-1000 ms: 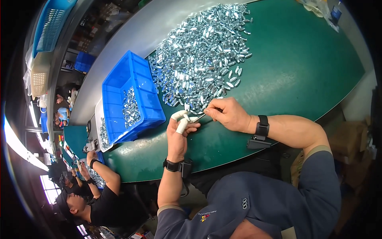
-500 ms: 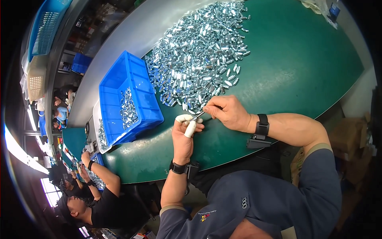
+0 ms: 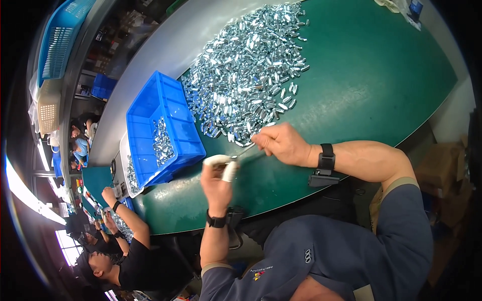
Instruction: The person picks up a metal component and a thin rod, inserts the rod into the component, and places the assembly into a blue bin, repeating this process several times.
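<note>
My left hand [image 3: 217, 186], with white covers on its thumb and a finger, pinches a small shiny metal piece [image 3: 234, 158] at the fingertips. My right hand [image 3: 285, 144] is closed round a thin rod-like tool [image 3: 245, 150]. The rod slants down from the right fingers, and its tip is at or very near the metal piece; whether they touch I cannot tell. Just beyond both hands lies a big heap of small silvery metal pieces [image 3: 241, 75]. The left hand is slightly blurred by motion.
A blue bin [image 3: 188, 133] with more metal pieces inside stands left of the heap, beside a white tray [image 3: 124, 150]. The green tabletop [image 3: 351, 90] curves along its near edge. At the far left another person [image 3: 133, 261] sits working. Blue baskets [image 3: 59, 45] are at the upper left.
My left hand has moved left and slightly toward me with the metal piece, away from my right hand. More of the thin rod shows between them. The right hand has barely shifted.
</note>
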Motion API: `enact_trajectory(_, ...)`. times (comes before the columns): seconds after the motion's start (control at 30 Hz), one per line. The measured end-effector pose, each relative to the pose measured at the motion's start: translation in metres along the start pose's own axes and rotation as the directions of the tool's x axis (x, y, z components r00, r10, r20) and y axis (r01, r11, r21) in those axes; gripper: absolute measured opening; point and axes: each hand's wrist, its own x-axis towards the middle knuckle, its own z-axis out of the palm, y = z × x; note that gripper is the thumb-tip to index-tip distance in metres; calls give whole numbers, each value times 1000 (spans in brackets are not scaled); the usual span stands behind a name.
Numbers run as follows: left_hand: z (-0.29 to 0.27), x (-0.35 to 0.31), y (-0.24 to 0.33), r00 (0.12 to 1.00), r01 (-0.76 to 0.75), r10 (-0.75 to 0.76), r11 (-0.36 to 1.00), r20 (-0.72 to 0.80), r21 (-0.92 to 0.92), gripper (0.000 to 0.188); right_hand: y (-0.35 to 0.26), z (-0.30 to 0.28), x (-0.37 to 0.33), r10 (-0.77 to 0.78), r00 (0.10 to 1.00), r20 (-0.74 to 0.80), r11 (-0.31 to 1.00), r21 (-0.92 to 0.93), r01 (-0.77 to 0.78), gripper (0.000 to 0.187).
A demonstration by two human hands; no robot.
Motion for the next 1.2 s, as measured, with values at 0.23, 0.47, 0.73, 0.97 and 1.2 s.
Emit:
enact_trajectory(0.23, -104, 35, 48, 837, -210, 491, 694, -240, 689, 22, -5, 0, 2, 68, 995, -66, 992, 113, -60, 45)
enact_trajectory(0.47, -42, 59, 34, 915, -357, 335, 403, 227, 843, 40, -2, 0, 1, 70, 996, -52, 995, 82, -65, 44)
enact_trajectory(0.73, -16, 92, -48, 978, -167, 186, 423, 95, 891, 49, -4, 4, -1, 55, 997, -49, 996, 70, -52, 45)
enact_trajectory(0.97, 9, 66, -34, 979, -176, 184, 536, 89, 826, 48, 0, -1, 0, 26, 999, -47, 999, 22, -25, 44)
enact_trajectory(1.2, 20, 31, -15, 968, -242, 206, 605, 144, 759, 41, 0, -1, 2, 51, 998, -24, 999, 11, -51, 41)
